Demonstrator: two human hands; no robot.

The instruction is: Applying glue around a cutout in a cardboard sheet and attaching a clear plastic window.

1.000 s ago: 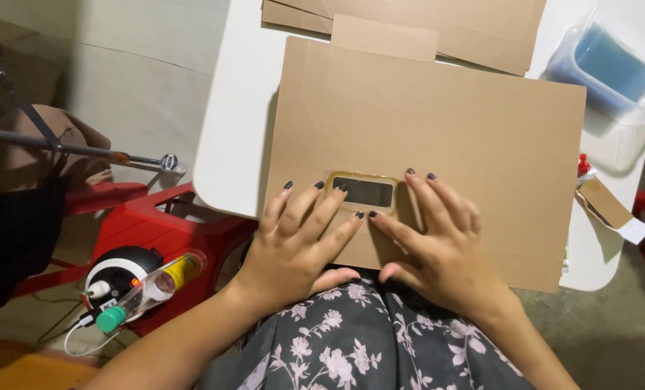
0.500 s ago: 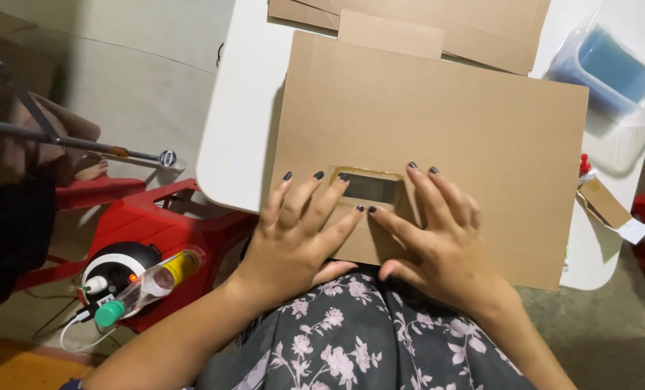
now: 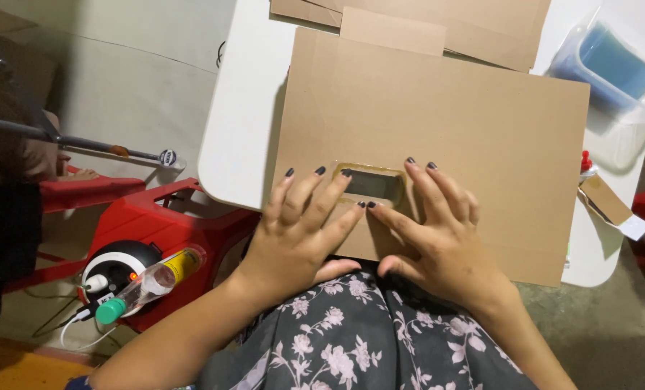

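A large flat brown cardboard sheet (image 3: 445, 123) lies on a white table (image 3: 239, 137), overhanging its near edge. A small rectangular window (image 3: 371, 184) with a glossy framed edge is cut near the sheet's front edge. My left hand (image 3: 301, 235) lies flat on the cardboard just left of the window, fingers spread. My right hand (image 3: 438, 231) presses flat just right of it, its index finger along the window's lower edge. The two index fingertips nearly meet below the window. Neither hand grips anything.
More cardboard sheets (image 3: 423, 18) lie at the table's far side. A clear plastic container with a blue insert (image 3: 604, 68) stands at the far right, a small cardboard scrap (image 3: 608, 202) near the right edge. Left of the table is a red stool (image 3: 156, 227) holding a round device and a bottle (image 3: 145, 285).
Both hands stay flat beside the window; the fingers have shifted slightly, with the index fingertips now together under it. The window looked dark a second ago and now shows lighter.
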